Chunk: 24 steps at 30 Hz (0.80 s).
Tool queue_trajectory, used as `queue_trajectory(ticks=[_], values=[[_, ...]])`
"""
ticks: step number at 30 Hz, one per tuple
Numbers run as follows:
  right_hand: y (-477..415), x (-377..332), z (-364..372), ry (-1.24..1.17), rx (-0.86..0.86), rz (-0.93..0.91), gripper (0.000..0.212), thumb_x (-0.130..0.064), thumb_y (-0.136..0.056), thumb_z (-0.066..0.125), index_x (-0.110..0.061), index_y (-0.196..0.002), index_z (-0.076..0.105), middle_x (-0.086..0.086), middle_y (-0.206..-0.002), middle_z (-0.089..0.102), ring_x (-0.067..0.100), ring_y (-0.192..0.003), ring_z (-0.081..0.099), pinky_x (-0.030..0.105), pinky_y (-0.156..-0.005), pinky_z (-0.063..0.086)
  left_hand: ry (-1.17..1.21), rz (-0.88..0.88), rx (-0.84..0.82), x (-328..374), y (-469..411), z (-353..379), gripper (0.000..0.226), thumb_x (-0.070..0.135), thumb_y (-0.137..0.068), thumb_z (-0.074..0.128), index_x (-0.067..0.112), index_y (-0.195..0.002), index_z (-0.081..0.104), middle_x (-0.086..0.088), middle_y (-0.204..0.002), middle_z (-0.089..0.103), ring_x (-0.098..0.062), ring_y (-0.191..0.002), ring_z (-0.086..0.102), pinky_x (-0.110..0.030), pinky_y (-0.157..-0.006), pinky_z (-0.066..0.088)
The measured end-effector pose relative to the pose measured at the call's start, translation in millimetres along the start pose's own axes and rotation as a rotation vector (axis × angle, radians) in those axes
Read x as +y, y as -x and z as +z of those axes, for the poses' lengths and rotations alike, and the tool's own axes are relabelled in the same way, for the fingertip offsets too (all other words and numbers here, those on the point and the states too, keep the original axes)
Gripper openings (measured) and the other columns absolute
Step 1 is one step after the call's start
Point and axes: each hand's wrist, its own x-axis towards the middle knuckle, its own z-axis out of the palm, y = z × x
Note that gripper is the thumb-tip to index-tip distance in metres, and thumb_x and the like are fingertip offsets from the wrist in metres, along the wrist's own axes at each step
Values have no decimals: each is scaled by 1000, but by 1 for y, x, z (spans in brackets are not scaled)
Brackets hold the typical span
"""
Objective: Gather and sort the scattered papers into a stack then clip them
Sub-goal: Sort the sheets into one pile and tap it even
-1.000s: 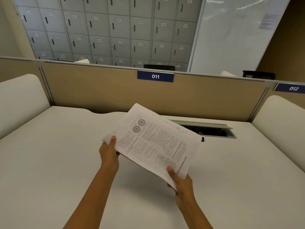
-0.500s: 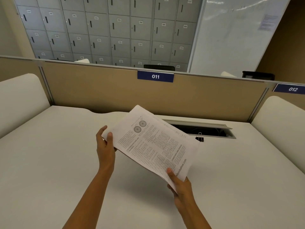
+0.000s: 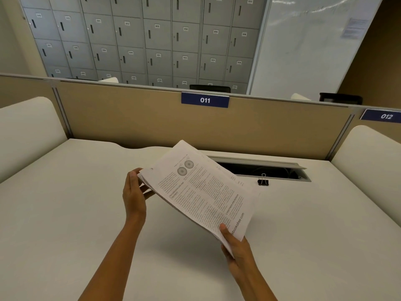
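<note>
**Loose stack held in the air, clip not yet on**

The right hand (image 3: 237, 246) pinches the near corner of the paper stack (image 3: 201, 192), thumb on the printed top sheet and the other fingers hidden beneath. That single corner pinch carries most of the weight. The left hand (image 3: 134, 192) is at the far-left corner, palm and curled fingers pressed against the edges of the sheets; it seems to steady or square them rather than clamp them, and whether any finger truly grips the underside cannot be told from here.

The stack is tilted, raised off the desk (image 3: 65, 213) and held above its middle, with the sheets visibly fanned at the left corner and along the lower edge. They are not yet flush.

The risks, as I judge them:

- With one firm pinch only, inner sheets could slide out of the bundle and scatter on the desk, undoing the gathering.
- If the left hand pushes the corner too hard, the edges may buckle or crease instead of aligning.
- Clipping while the sheets are fanned would leave some pages uncaught.

The binder clip (image 3: 263, 181) stands on the desk beyond the stack, just beside the open cable slot (image 3: 271, 170). Reaching for it carelessly could knock it into that opening.
</note>
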Motion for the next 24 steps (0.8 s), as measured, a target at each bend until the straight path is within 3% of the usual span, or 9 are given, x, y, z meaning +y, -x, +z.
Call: queue_trajectory(ticks=[3,5,10,13,16,18,21,22,24], values=[[-2,-1,0,4,1,10,86,-37,-25,94,-19,-104,64,1,-91,70,18,-81,62,21,-51,51,-123,104,-21,4,-3,-5,28,26,-100,28,13,-100,53,-2,-95,63,-26,-88,64,-33,-71,57],[-4,0,-2,0,3,9,98,-43,-6,92,-22,-97,64,0,-90,71,17,-81,62,20,-50,51,-197,179,-77,6,-6,-9,24,23,-100,32,15,-93,54,4,-90,63,-23,-84,65,-31,-70,59],[-3,-3,-1,7,-11,-1,80,-35,-33,89,-19,-107,62,0,-91,70,18,-82,61,22,-54,51,-277,252,-201,7,-7,-16,9,20,-91,52,23,-100,51,12,-95,59,-23,-87,62,-16,-65,55],[-3,-3,1,-1,-5,-2,82,-36,-32,91,-20,-107,63,0,-92,70,18,-83,61,22,-53,51,-240,216,-252,8,-2,-18,22,28,-84,60,35,-100,46,10,-102,59,-22,-91,63,-26,-70,57],[-2,-3,1,-12,-1,-11,75,-31,-43,91,-18,-111,62,1,-91,70,20,-83,61,25,-55,52,-244,167,-263,8,0,-18,32,34,-78,60,32,-106,44,2,-112,59,-23,-93,64,-38,-74,57],[-3,-3,0,-1,-3,-16,76,-31,-41,92,-17,-110,62,0,-89,70,19,-82,61,22,-49,53,-265,178,-250,8,0,-16,31,23,-84,63,31,-107,44,1,-113,58,-25,-93,64,-37,-74,56],[0,-5,0,-1,5,-15,57,-17,-65,78,-12,-119,58,2,-90,68,18,-79,61,22,-49,51,-273,163,-175,10,0,-11,32,11,-88,56,16,-117,44,-2,-113,57,-24,-93,62,-38,-74,56],[-1,-4,0,2,-6,-17,59,-20,-63,81,-13,-117,58,2,-88,69,18,-78,61,23,-49,51,-260,153,-137,12,1,-9,32,10,-89,55,13,-120,44,-3,-112,56,-24,-94,61,-38,-73,56],[-1,-3,2,15,-32,-35,82,-39,-31,93,-19,-105,63,0,-82,72,19,-77,63,24,-47,52,-205,121,-53,14,3,-5,32,12,-91,53,12,-122,45,-2,-108,57,-24,-93,61,-35,-72,55]])
